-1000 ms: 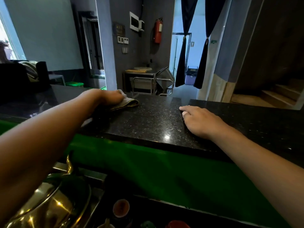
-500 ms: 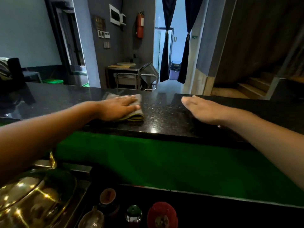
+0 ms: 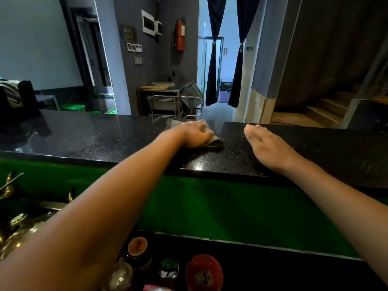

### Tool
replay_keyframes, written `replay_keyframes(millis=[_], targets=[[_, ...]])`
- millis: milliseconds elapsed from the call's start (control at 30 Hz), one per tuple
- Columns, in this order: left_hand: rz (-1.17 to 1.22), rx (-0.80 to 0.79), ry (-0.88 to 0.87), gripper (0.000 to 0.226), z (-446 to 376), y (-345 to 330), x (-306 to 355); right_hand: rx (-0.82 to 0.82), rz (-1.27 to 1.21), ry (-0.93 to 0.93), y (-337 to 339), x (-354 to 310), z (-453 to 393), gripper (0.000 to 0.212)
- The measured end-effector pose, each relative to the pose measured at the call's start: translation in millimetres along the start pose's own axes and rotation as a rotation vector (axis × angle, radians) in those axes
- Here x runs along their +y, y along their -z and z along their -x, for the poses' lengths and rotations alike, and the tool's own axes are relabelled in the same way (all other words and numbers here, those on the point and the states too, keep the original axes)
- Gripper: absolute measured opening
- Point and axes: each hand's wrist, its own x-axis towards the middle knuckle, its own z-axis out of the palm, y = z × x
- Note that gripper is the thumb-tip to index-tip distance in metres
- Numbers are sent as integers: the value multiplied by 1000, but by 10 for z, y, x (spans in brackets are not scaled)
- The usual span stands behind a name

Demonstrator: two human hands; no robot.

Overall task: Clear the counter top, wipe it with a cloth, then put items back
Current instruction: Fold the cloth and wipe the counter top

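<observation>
Black speckled desk point(image 3: 105, 133) fronts a dim hallway; left hand point(image 3: 189, 133) presses the cloth point(image 3: 214, 141) flat, right hand point(image 3: 266, 143) open alongside; lidded jars point(image 3: 203, 271) below.

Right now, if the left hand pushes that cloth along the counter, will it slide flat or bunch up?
The cloth looks soft and folded, so it will probably bunch at its leading edge. The counter is glossy polished stone, so it should glide easily. The left hand pressing on top likely keeps it flat.
</observation>
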Motion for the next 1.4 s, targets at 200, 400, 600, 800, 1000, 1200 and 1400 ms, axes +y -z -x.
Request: replay_keyframes(millis=[200,400,600,800,1000,1200,1400], targets=[[-64,-63,-252,62,576,-42,13,-131,202,1,296,156,147,59],[-90,-55,196,69,496,189,-981,-297,311,-166,546,615,369,54],[8,-2,235,58,-104,106,-583,-209,275,-111,491,617,317,50],[-37,-26,-293,57,42,-198,881,-6,83,-210,518,606,360,63],[-67,-34,-199,66,362,-113,372,-31,147,-208,556,559,477,67],[-74,-30,252,64,42,47,-536,163,45,-203,527,566,484,68],[-50,-10,-88,61,-23,-155,692,232,34,-193,538,578,491,70]])
